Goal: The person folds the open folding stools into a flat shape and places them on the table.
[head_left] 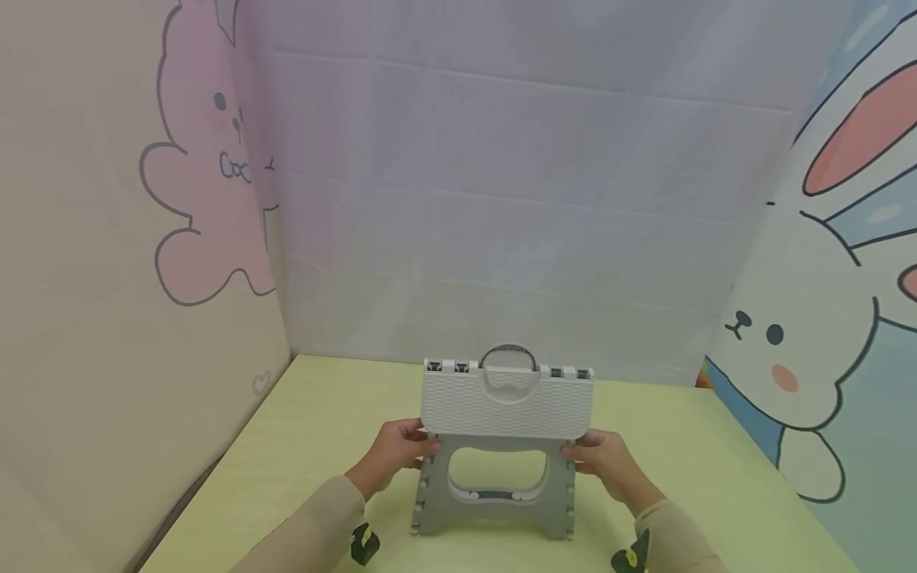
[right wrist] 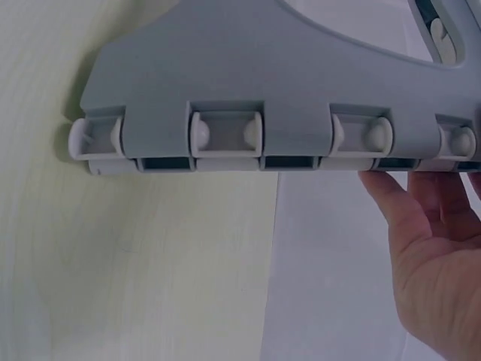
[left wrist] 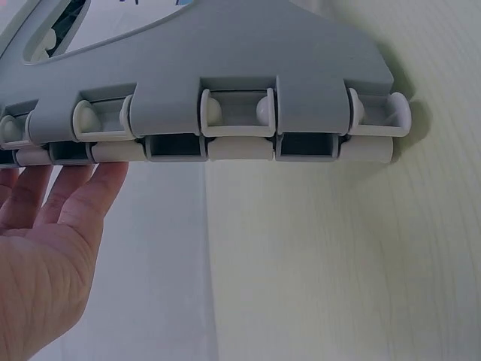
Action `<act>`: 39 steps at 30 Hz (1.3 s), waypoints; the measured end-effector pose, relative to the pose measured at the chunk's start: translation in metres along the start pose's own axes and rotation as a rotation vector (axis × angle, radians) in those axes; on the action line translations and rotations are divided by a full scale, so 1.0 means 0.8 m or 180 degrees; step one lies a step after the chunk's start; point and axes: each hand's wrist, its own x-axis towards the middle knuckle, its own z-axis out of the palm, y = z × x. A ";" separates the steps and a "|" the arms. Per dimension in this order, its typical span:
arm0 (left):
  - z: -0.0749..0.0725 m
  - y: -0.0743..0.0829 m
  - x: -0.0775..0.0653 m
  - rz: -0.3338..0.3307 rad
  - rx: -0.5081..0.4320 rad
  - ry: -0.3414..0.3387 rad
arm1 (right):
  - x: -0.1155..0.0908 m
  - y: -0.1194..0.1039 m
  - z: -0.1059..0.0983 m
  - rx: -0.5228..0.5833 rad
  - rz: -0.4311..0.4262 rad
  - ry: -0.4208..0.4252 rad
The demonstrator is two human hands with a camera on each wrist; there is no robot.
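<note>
A folding step stool (head_left: 507,414) stands upright on the table, with a white woven-texture top panel folded down over a grey leg panel (head_left: 494,450). A dark carrying handle (head_left: 510,348) arches above its upper edge. My left hand (head_left: 392,452) grips the stool's left side just below the white panel, thumb in front and fingers at the edge. On the opposite side my right hand (head_left: 607,461) grips in the same way. Hinge knuckles run down both side edges in the wrist views, where fingers of the left hand (left wrist: 52,248) and right hand (right wrist: 440,263) touch them.
The pale yellow table (head_left: 344,390) lies under the stool. A plain pale cloth (head_left: 530,199) hangs behind it, and printed cloth walls with a pink animal (head_left: 208,143) and a white rabbit (head_left: 802,374) stand left and right.
</note>
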 end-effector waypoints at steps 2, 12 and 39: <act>0.001 0.002 -0.001 -0.0052 -0.0003 0.0004 | 0.000 0.000 0.000 -0.0003 0.0024 0.0018; -0.001 0.001 -0.003 0.0052 -0.0063 -0.0190 | -0.002 -0.002 0.000 -0.0120 0.0093 0.0050; 0.004 -0.004 -0.001 -0.0246 -0.0024 -0.0172 | 0.005 0.000 -0.004 -0.0288 0.0248 -0.0085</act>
